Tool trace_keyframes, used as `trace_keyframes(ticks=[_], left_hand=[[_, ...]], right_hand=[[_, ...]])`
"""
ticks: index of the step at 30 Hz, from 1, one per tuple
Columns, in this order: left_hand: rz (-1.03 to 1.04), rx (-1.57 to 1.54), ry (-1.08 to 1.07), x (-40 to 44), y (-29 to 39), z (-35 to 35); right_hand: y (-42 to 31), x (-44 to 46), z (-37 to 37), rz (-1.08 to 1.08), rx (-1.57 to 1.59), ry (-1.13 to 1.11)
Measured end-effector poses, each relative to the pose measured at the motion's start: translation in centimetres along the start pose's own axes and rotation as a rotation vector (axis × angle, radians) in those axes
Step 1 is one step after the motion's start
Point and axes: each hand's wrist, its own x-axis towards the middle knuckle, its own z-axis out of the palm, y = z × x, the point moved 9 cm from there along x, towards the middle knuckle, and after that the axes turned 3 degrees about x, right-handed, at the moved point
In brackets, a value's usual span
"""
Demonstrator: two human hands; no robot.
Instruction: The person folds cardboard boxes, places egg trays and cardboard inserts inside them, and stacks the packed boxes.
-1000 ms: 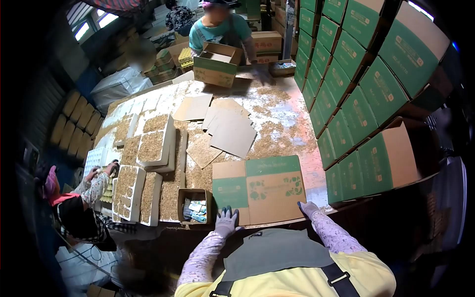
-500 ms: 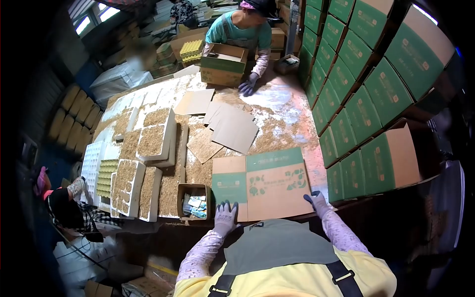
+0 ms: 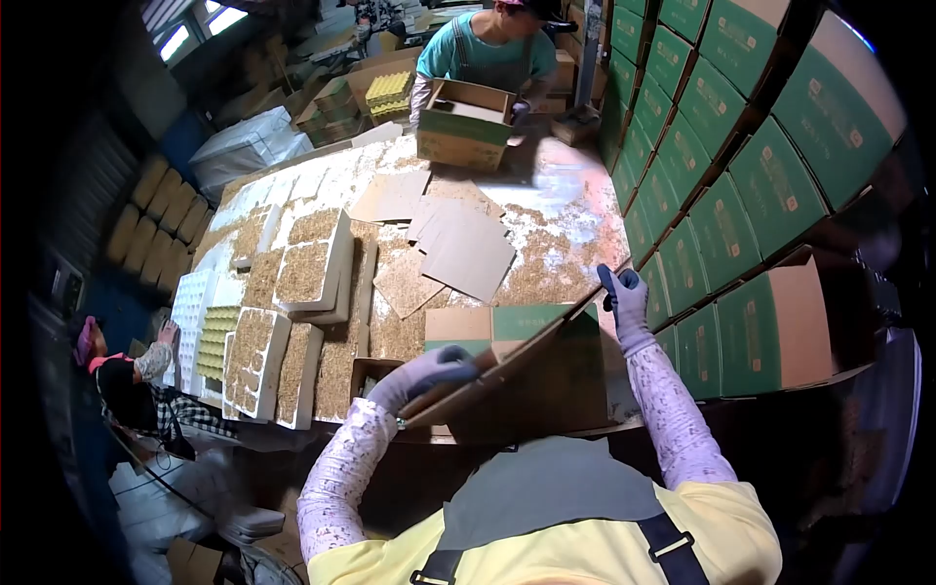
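Observation:
A folded cardboard sheet (image 3: 522, 353) is raised on edge over the near side of the table, its long edge running up to the right. My gloved left hand (image 3: 429, 374) grips its lower left end, fingers curled over the edge. At the upper right end, my gloved right hand (image 3: 623, 292) pinches the edge. Beneath and behind it lies another flat green and brown carton (image 3: 458, 323). The small open box (image 3: 369, 374) beside my left hand is partly covered by my arm.
Loose flat cardboard sheets (image 3: 468, 249) lie mid-table. Husk-filled white foam trays (image 3: 255, 366) and egg trays (image 3: 215, 341) stand left. Green boxes (image 3: 746, 331) are stacked right. One co-worker (image 3: 487, 54) holds an open box (image 3: 462, 134) across the table; another (image 3: 136, 390) is at left.
Both my hands have taken hold of the flat carton sheet and tilted it up; my right hand rose and moved forward. The co-worker across drew a hand back to the open box.

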Motion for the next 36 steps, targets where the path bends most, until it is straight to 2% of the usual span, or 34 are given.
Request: trace_keyframes(ticks=[1, 3, 5, 6, 7, 8, 9, 10, 11, 13, 14, 15, 16, 17, 18, 19, 20, 21, 23, 24, 25, 26, 27, 28, 29, 31, 33, 35, 36], left_hand=[[-0.054, -0.242, 0.06, 0.2, -2.9, -0.9], [-0.06, 0.163, 0.364, -2.0, 2.2, -3.7], [-0.066, 0.758, 0.634, -4.3, 7.3, -6.3], [-0.051, 0.926, 0.703, -5.9, 10.6, -6.1], [-0.095, 0.991, 0.685, -6.0, 11.7, -5.7], [-0.093, 1.081, 0.672, -4.9, 13.2, -4.2], [-0.108, 1.158, 0.637, -3.8, 13.8, -1.6], [-0.175, 1.171, 0.502, 0.0, 10.0, 1.2], [-0.234, 1.189, 0.373, 3.8, 5.2, 3.3], [0.064, 1.238, 0.319, 6.3, 4.3, 5.7], [0.23, 1.277, 0.31, 7.3, 5.6, 5.4], [0.781, 1.531, 0.574, 4.4, 10.8, 6.2], [0.772, 1.555, 0.675, 4.3, 12.2, 5.0], [0.754, 1.57, 0.76, 3.8, 14.3, 4.0], [0.597, 1.468, 0.828, 4.5, 15.6, 1.9], [0.44, 1.365, 0.896, 5.2, 16.2, -0.2], [0.434, 1.369, 0.824, 6.5, 15.1, -0.7], [0.31, 1.198, 0.724, 7.0, 15.3, -1.5], [0.41, 0.944, 0.709, 5.6, 16.1, -2.3], [0.486, 0.794, 0.668, 5.4, 14.7, -1.9], [0.377, 0.839, 0.535, 4.6, 14.2, 0.3], [0.423, 1.017, 0.518, 2.9, 14.5, 3.4], [0.383, 1.079, 0.401, 1.6, 14.0, 7.0], [0.392, 1.175, 0.316, 2.0, 9.9, 11.0], [0.462, 1.407, 0.423, 1.4, 8.1, 12.8], [0.377, 1.222, 0.416, 1.6, 8.2, 11.3], [0.279, 1.059, 0.61, -0.4, 10.2, 6.6], [0.283, 0.347, 0.992, -3.7, 7.5, 0.4], [0.327, -0.217, 0.903, -3.3, 3.8, 0.9]], right_hand=[[1.1, -0.3, -0.9, 0.008, 0.063, -0.029], [2.2, -0.3, -1.7, 0.014, 0.171, -0.044], [-0.3, -1.4, -1.6, -0.06, 0.083, -0.092], [-2.6, -3.3, -0.1, -0.07, -0.206, -0.193], [-5.6, -4.9, 1.9, -0.089, -0.491, -0.285], [-8.3, -6.3, 5.0, -0.26, -0.896, -0.476], [-8.9, -8.4, 7.9, -0.537, -0.917, -0.542], [-6.4, -9.8, 10.5, -0.479, -1.17, -0.687], [-1.2, -10.3, 11.8, -0.34, -1.478, -0.964], [5.9, -9.6, 9.6, -0.421, -1.671, -1.292], [5.0, -9.5, 9.3, -0.259, -1.544, -1.297], [4.0, -9.7, 8.7, -0.097, -1.412, -1.307], [4.3, -11.7, 8.5, 0.185, -0.895, -1.597], [2.5, -13.8, 8.6, 0.119, -0.958, -1.634], [0.7, -15.9, 8.6, 0.05, -1.019, -1.67], [-2.6, -16.7, 8.9, -0.038, -1.371, -1.545], [-1.5, -15.2, 9.4, 0.013, -1.315, -1.477], [-1.9, -12.9, 10.0, -0.212, -1.367, -1.25], [-2.9, -9.3, 9.3, -0.642, -1.427, -0.776], [1.2, -8.4, 8.2, -0.789, -1.497, -0.588], [0.2, -8.4, 8.2, -0.7, -1.446, -0.582], [-2.0, -9.0, 8.1, -0.934, -1.236, -0.509], [-3.8, -10.3, 6.7, -1.146, -1.018, -0.457], [-4.8, -10.8, 4.4, -1.173, -0.878, -0.325], [-6.5, -11.2, 2.2, -1.129, -0.852, -0.146], [-5.0, -9.8, -3.9, -0.76, -0.742, 0.126], [7.9, -7.1, -9.9, -0.237, -0.145, 0.165], [16.1, -9.6, -9.6, 0.207, -0.121, -0.127], [11.6, -11.3, -5.4, 0.06, -0.226, -0.269]])
